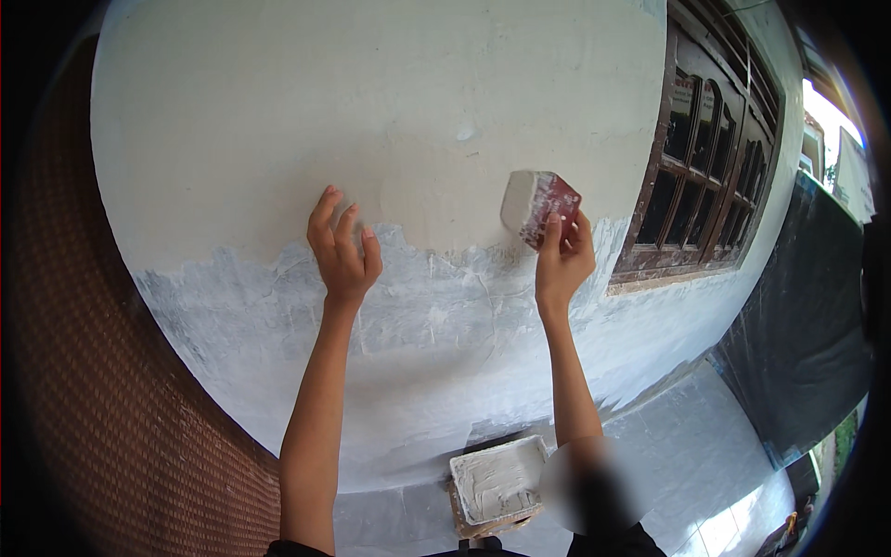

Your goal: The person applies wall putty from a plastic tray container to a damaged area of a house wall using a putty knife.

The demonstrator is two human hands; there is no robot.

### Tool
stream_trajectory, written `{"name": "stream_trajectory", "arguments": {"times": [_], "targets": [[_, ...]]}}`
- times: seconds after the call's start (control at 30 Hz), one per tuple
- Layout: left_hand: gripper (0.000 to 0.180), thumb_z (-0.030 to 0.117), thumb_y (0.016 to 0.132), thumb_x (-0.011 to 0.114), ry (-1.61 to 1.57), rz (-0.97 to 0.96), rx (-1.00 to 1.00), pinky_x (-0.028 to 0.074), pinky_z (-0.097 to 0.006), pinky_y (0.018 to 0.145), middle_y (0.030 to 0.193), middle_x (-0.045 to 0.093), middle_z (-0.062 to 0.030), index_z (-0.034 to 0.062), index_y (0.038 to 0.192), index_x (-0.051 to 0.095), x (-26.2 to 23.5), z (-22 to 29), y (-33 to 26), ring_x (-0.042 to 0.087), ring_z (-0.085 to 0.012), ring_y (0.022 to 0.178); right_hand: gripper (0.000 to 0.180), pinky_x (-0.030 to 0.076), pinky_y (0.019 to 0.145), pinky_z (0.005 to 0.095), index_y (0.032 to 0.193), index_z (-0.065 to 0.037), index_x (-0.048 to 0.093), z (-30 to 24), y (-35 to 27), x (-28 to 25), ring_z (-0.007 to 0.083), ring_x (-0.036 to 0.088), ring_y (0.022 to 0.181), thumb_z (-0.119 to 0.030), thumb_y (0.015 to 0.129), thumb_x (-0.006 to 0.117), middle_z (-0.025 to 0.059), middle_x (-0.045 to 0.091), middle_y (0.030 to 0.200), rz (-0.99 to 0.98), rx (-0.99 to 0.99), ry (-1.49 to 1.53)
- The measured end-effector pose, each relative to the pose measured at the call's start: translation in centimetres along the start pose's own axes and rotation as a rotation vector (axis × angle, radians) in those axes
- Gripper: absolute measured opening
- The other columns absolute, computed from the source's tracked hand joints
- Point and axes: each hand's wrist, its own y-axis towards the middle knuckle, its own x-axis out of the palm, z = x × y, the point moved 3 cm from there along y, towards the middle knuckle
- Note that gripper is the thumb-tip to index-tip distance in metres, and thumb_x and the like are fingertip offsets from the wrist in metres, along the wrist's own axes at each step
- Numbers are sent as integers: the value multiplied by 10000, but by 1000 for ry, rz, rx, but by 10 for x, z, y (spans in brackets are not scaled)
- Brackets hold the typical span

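Observation:
My right hand [564, 260] grips a dark red plastering scraper [560, 197] between thumb and fingers. Pale filler paste coats the scraper's left side, which is at or close to the wall [418, 121]. My left hand [343, 246] is raised near the wall with its fingers apart and holds nothing; whether its fingertips touch the surface I cannot tell. Behind both hands, the wall's smooth cream upper part meets a rough, streaky grey-white band along a ragged edge.
Below, between my forearms, a rectangular tub [501, 481] of pale paste stands on a box. A brown-framed window [701, 148] is at right, beside a dark hanging sheet [794, 325]. A woven brown panel [121, 408] borders the left. Grey tiles [664, 455] cover the floor.

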Motion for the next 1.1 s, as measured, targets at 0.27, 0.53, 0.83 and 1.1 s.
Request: {"name": "stream_trajectory", "arguments": {"times": [0.27, 0.53, 0.83, 1.1], "targets": [[321, 111, 866, 504, 9, -16, 1, 363, -458, 985, 1278, 457, -171, 65, 1182, 473, -5, -3, 0, 455, -345, 1221, 234, 512, 640, 252, 1098, 33, 604, 6, -52, 19, 107, 642, 712, -100, 906, 618, 116, 690, 816, -309, -105, -142], [316, 127, 873, 502, 16, -28, 15, 362, -459, 989, 1281, 456, -168, 67, 1183, 479, -3, -4, 2, 454, -341, 1223, 231, 522, 640, 253, 1099, 34, 604, -3, -57, 21, 107, 643, 713, -93, 906, 618, 111, 685, 798, -221, -84, -78], [315, 131, 876, 497, 30, -39, 14, 370, -444, 974, 1281, 457, -170, 68, 1184, 485, -2, -1, -1, 456, -334, 1219, 230, 523, 640, 246, 1114, 50, 590, 9, -34, -25, 111, 643, 755, -93, 935, 584, 101, 684, 864, -80, -116, -94], [308, 128, 875, 495, 6, -14, 6, 372, -444, 977, 1279, 463, -173, 64, 1176, 485, -3, 0, -3, 460, -332, 1215, 246, 534, 649, 257, 1122, 33, 605, 16, -43, -20, 113, 657, 733, -98, 914, 612, 129, 690, 826, -155, -133, -233]]}}
